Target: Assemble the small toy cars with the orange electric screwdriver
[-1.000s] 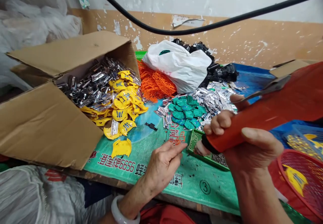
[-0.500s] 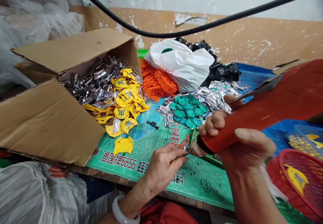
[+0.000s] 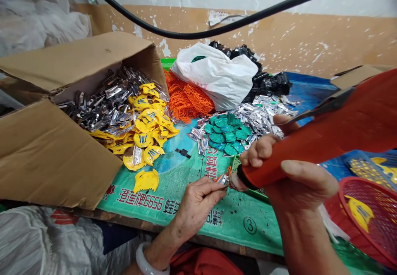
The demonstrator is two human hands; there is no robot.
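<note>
My left hand (image 3: 194, 204), with a pale bangle at the wrist, pinches a small silver metal part (image 3: 222, 179) between thumb and fingertips. My right hand (image 3: 302, 186) is wrapped around a thick red power screwdriver (image 3: 338, 122) with a black collar (image 3: 245, 178). The screwdriver slants down to the left, and its pale nose (image 3: 237, 182) meets the metal part just past my left fingertips. A bit of orange plastic shows behind the part. Whether the tip touches a screw is hidden. Beneath the nose lies a green tray (image 3: 237, 165), largely covered by my right hand.
An open cardboard box (image 3: 58, 155) spills metal parts and yellow pieces (image 3: 147, 180). Green pieces (image 3: 228, 132), silver parts (image 3: 263, 113), orange pieces (image 3: 189, 101) and a white bag (image 3: 214, 76) lie behind. A red basket (image 3: 347, 200) stands right. A black cable (image 3: 186, 35) hangs across the top.
The view has shifted slightly, so the box and piles appear a little further left. My hands keep the same grips, with the screwdriver nose still at the metal part.
</note>
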